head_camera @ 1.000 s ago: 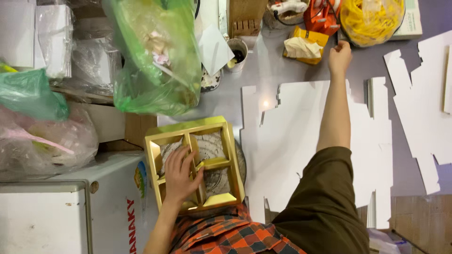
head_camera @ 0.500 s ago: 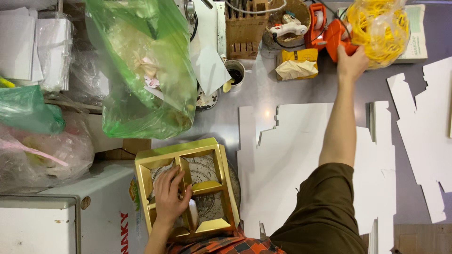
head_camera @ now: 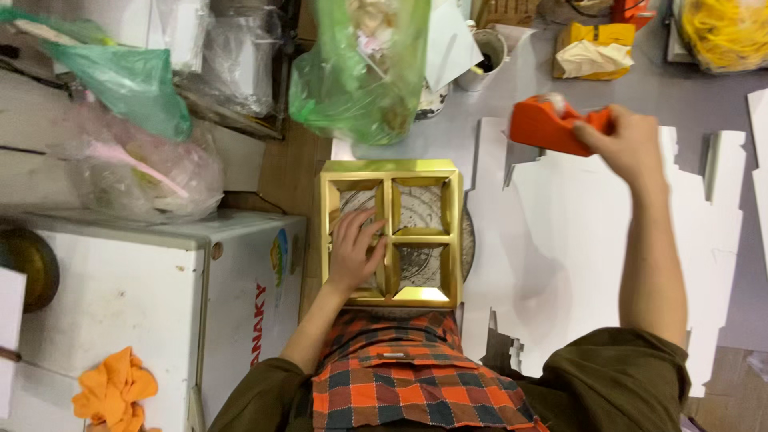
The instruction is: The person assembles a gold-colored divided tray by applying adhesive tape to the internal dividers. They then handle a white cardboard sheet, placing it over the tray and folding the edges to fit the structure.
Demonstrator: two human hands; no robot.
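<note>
While the grey work table [head_camera: 560, 88] spreads across the right side under flat white die-cut cardboard sheets [head_camera: 576, 240], a white chest-like cabinet [head_camera: 144, 312] fills the lower left, an orange cloth [head_camera: 112, 388] lying on its near corner. Up top, a green plastic bag [head_camera: 360, 72] bulges with scraps, a pinkish clear bag [head_camera: 136, 172] slumps to its left, and a bundle of yellow bands [head_camera: 720, 32] sits in the far right corner. Centre stage: the gold tray [head_camera: 390, 232], split into four compartments, resting in front of the person's plaid lap. The left hand [head_camera: 354, 252] lies in the tray's near-left compartment, fingers spread and curled over the central divider, pressing on it rather than gripping. The right hand [head_camera: 628, 144] is raised over the white sheets, fingers wrapped firmly round the rear of an orange tape dispenser [head_camera: 552, 126], held clear of the table. Behind it, a small cup [head_camera: 484, 56].
</note>
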